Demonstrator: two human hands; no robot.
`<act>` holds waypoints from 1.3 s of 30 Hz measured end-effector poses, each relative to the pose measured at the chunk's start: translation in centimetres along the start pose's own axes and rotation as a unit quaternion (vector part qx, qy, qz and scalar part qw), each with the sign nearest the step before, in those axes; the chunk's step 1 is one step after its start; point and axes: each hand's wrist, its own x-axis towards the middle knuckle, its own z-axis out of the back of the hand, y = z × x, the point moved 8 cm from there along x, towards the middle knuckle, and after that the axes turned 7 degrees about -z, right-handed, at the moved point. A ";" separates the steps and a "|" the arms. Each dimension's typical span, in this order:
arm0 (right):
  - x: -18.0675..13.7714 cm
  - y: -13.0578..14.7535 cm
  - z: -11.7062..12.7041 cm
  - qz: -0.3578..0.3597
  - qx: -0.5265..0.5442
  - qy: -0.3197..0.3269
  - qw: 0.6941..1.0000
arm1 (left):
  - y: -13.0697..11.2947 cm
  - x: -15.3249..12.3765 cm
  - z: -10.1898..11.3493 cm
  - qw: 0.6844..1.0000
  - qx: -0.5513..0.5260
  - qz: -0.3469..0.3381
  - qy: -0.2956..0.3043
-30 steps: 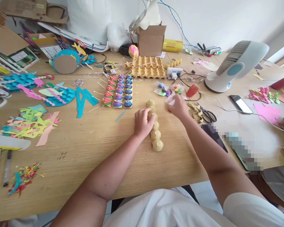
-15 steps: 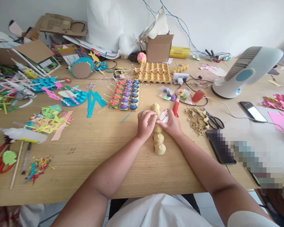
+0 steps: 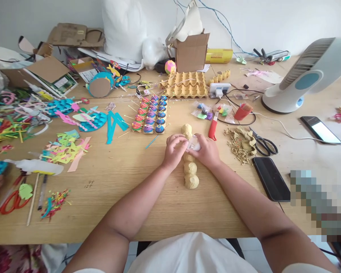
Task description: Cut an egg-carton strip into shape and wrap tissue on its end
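Note:
Both my left hand and my right hand pinch a small clear plastic bag with something white in it. They hold it over a strip of tan egg-carton cups, which lies lengthwise in front of me, and cover its middle. To the right beyond my hands lies a red-handled utility knife. Past my left hand stand rows of painted egg-carton cups in red, purple and blue, with thin sticks poking out.
Carton scraps, black scissors and a black phone lie to my right. A white fan stands behind them. Paper scraps, a glue bottle and orange scissors are at left. Whole egg trays sit at the back.
The plastic bag has turned and now sits between the fingertips of both hands; before, it was mostly at the right hand. The whole view has shifted slightly, and someone's hand shows at the far left.

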 end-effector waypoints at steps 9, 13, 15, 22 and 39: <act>-0.3 -0.2 1.0 0.000 0.029 -0.057 0.998 | -2.0 0.2 0.0 0.990 0.112 -0.088 0.016; -0.5 0.0 1.0 0.009 0.021 -0.065 0.998 | -2.5 0.1 0.3 0.988 0.110 -0.110 -0.005; -0.6 0.0 0.9 0.011 0.022 -0.069 0.997 | -2.3 0.1 0.4 0.990 0.098 -0.102 -0.010; -0.5 -0.2 0.8 0.008 0.070 -0.076 0.995 | -2.2 0.4 0.1 0.986 0.120 -0.118 -0.001; -1.1 1.5 2.0 0.028 0.082 -0.097 0.991 | -2.0 0.0 -0.1 0.988 0.105 -0.115 0.002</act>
